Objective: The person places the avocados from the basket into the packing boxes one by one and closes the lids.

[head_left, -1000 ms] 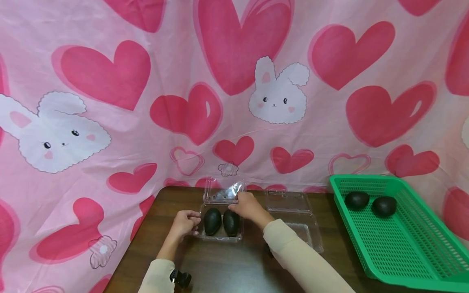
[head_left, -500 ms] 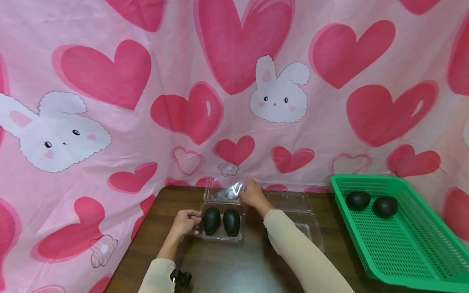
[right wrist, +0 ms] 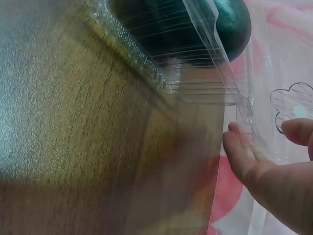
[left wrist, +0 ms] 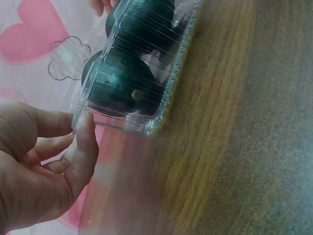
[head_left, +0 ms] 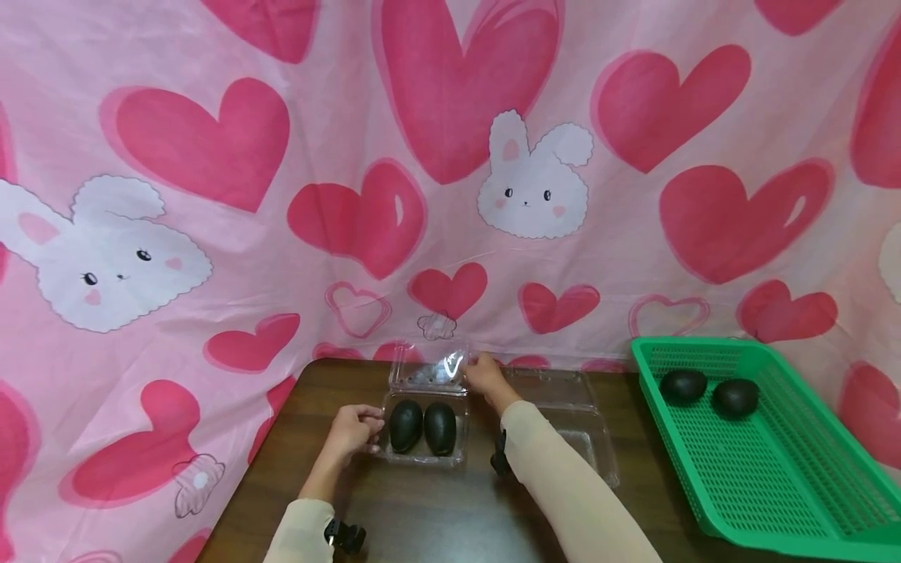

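Note:
Two dark avocados (head_left: 406, 427) lie side by side in the base of a clear plastic clamshell box (head_left: 429, 460), whose lid (head_left: 425, 375) stands raised at the back. My left hand (head_left: 355, 428) pinches the box's left rim between thumb and fingers; the left wrist view has the thumb (left wrist: 84, 147) right at that rim. At the lid's right edge is my right hand (head_left: 487, 378). In the right wrist view its fingers (right wrist: 239, 149) reach the clear plastic, with thumb and fingers spread apart.
A second clear clamshell box (head_left: 587, 438) lies opened out, partly behind the right sleeve (head_left: 563, 477). At the right, a green plastic basket (head_left: 767, 485) holds two more avocados (head_left: 736, 398). A pink heart-patterned cloth (head_left: 436, 211) hangs behind the brown wooden table (head_left: 422, 516).
My right hand has moved from the right avocado up and back to the lid's right edge, then slightly down. The left hand keeps its place on the rim.

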{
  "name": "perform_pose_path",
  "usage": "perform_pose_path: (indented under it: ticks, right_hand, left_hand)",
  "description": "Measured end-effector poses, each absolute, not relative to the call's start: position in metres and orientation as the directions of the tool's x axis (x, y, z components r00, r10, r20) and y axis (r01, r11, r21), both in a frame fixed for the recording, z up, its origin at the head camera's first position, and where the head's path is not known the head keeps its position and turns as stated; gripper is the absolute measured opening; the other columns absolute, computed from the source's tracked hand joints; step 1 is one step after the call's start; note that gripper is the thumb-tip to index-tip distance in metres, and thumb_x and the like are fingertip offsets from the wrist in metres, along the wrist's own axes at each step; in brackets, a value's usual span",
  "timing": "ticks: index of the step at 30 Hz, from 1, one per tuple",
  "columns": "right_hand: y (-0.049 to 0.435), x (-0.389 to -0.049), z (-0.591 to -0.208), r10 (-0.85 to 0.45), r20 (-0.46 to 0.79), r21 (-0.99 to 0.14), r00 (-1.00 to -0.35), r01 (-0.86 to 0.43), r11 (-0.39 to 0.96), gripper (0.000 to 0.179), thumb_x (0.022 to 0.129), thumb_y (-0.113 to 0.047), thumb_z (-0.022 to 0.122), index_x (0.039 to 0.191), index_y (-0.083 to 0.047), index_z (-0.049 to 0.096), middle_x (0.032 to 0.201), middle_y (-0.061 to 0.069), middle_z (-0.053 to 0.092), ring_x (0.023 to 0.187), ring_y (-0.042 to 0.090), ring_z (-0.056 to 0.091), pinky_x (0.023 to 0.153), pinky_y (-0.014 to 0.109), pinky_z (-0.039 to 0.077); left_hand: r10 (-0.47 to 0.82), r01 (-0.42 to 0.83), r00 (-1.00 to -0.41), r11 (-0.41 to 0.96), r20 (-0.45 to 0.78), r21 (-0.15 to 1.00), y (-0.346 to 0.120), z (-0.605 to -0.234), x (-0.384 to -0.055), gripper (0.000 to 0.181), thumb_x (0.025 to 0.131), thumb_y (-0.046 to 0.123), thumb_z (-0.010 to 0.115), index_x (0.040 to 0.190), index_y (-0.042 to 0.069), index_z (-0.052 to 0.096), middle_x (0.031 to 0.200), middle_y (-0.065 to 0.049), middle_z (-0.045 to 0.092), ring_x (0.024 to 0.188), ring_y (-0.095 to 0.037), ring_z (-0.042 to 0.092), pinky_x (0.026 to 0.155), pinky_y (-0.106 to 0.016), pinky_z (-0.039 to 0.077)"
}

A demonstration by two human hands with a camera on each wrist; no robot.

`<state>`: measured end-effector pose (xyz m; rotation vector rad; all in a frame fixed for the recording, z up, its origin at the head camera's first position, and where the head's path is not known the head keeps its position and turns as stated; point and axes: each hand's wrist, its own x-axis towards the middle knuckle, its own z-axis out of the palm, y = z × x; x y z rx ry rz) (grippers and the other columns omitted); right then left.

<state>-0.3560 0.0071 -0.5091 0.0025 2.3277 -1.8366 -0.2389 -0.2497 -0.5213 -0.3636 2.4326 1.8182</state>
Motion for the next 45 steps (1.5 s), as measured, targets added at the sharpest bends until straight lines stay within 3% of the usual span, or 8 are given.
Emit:
perform_pose_path:
  ticks: [2,6,10,19,25,33,39,45]
  right_hand:
    - [0.007,-0.356,-0.509,-0.121,-0.157,-0.975,-0.98,0.134,0.179,0.02,0.098,0.005,0.053,0.115,0.014,0.057,0.085,0.009,0.054,0.066,0.014,0.054,0.057,0.02,0.049]
    - [0.008,-0.354,-0.502,-0.131,-0.131,-0.978,-0.983,0.107,0.181,0.041,0.099,0.004,0.051,0.139,0.013,0.048,0.097,0.021,0.061,0.07,0.018,0.06,0.055,0.022,0.048]
    - [0.01,-0.351,-0.489,-0.112,-0.08,-0.975,-0.991,0.054,0.217,0.048,0.1,-0.004,0.054,0.146,0.009,0.046,0.106,0.029,0.065,0.08,0.028,0.066,0.058,0.023,0.048]
    - [0.014,-0.348,-0.468,-0.098,0.067,-0.973,-0.993,-0.087,0.213,0.04,0.103,-0.013,0.058,0.138,0.008,0.055,0.123,0.026,0.067,0.107,0.035,0.067,0.087,0.033,0.058]
    - [0.019,-0.336,-0.458,-0.065,0.186,-0.963,-0.98,-0.195,0.186,0.025,0.102,-0.009,0.061,0.122,0.005,0.066,0.115,0.023,0.072,0.107,0.034,0.07,0.083,0.031,0.06]
    - [0.024,-0.307,-0.45,-0.154,0.305,-0.872,-0.94,-0.34,0.351,0.005,0.097,-0.007,0.069,0.099,-0.004,0.073,0.103,0.012,0.075,0.1,0.027,0.071,0.092,0.042,0.059]
    - [0.027,-0.278,-0.453,-0.184,0.308,-0.818,-0.933,-0.359,0.449,0.004,0.096,-0.014,0.073,0.092,-0.013,0.072,0.109,0.005,0.076,0.097,0.021,0.068,0.087,0.038,0.057]
    - [0.026,-0.255,-0.461,-0.218,0.335,-0.786,-0.917,-0.399,0.472,0.007,0.093,-0.013,0.075,0.088,-0.016,0.072,0.118,0.004,0.073,0.112,0.024,0.068,0.096,0.045,0.056]
  left_hand:
    - [-0.136,-0.235,-0.969,0.27,-0.205,0.934,-0.25,-0.522,-0.239,0.019,0.096,-0.005,0.063,0.114,-0.011,0.067,0.084,-0.015,0.061,0.065,-0.021,0.055,0.052,-0.033,0.06]
    - [-0.138,-0.23,-0.97,0.265,-0.199,0.936,-0.25,-0.523,-0.24,0.019,0.096,-0.005,0.063,0.114,-0.012,0.067,0.083,-0.015,0.061,0.064,-0.021,0.055,0.052,-0.033,0.059]
    - [-0.138,-0.235,-0.969,0.258,-0.205,0.937,-0.25,-0.524,-0.24,0.019,0.096,-0.006,0.062,0.114,-0.011,0.067,0.084,-0.016,0.062,0.064,-0.021,0.055,0.052,-0.032,0.059]
    - [-0.131,-0.236,-0.97,0.274,-0.206,0.932,-0.251,-0.521,-0.24,0.021,0.097,-0.004,0.063,0.116,-0.011,0.067,0.09,-0.021,0.064,0.068,-0.021,0.056,0.055,-0.033,0.061]
    - [-0.132,-0.244,-0.968,0.258,-0.216,0.935,-0.25,-0.521,-0.242,0.02,0.097,-0.005,0.063,0.115,-0.012,0.067,0.088,-0.02,0.066,0.067,-0.02,0.056,0.054,-0.032,0.061]
    - [-0.136,-0.244,-0.967,0.246,-0.216,0.938,-0.252,-0.523,-0.242,0.02,0.097,-0.003,0.065,0.114,-0.012,0.068,0.083,-0.017,0.064,0.065,-0.019,0.057,0.053,-0.032,0.061]
    - [-0.132,-0.245,-0.967,0.226,-0.219,0.943,-0.255,-0.526,-0.24,0.023,0.099,0.005,0.065,0.114,-0.014,0.067,0.082,-0.013,0.063,0.063,-0.018,0.059,0.054,-0.033,0.061]
    - [-0.157,-0.268,-0.958,0.178,-0.241,0.947,-0.262,-0.515,-0.237,0.039,0.11,0.02,0.05,0.126,-0.014,0.058,0.086,-0.012,0.063,0.065,-0.016,0.059,0.054,-0.033,0.06]
